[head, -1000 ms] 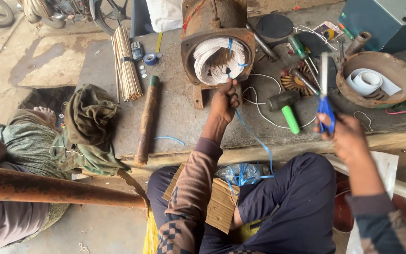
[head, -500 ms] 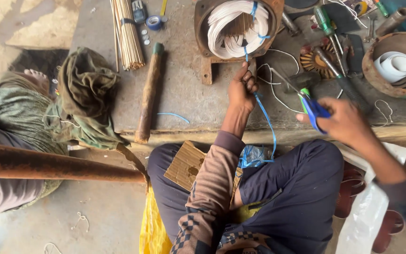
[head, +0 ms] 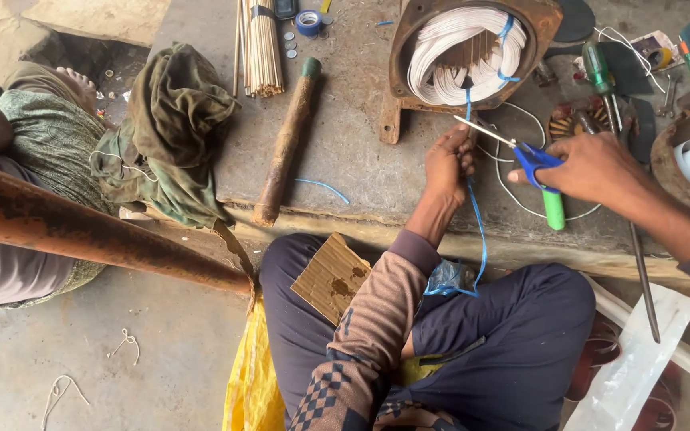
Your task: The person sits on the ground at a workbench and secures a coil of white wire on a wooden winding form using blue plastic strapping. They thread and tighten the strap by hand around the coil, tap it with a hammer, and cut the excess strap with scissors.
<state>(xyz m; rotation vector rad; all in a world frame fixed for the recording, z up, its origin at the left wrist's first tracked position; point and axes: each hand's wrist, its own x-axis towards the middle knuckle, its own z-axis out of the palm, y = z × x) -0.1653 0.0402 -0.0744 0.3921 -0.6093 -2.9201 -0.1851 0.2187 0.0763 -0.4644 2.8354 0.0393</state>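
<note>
From your head camera, looking down over your crossed legs: your left hand is closed, pinching a blue string just below the rusty round motor housing on the concrete slab. The string runs up from your pinch to the bundle of white wire coils packed inside the housing, where blue ties wrap the bundle. It also trails down over the slab's edge to a crumpled blue plastic bag in your lap.

Your right hand is wrapped around the blue handles of a pair of scissors. The blades point left, toward the string just above your left fingers; they look nearly together, tips close to the string, though you cannot tell whether they touch it.

A green-handled tool lies on the slab just under your right hand, and a green-handled screwdriver lies further up by the housing. Loose white wire curls across the slab between your hands.

To the left lie a rusty rod with a green tip, a bundle of thin wooden sticks and a roll of blue tape. A dark green cloth is heaped at the slab's left edge. A piece of brown cardboard rests on your left knee. Another person sits at far left behind a rusty pipe.
</note>
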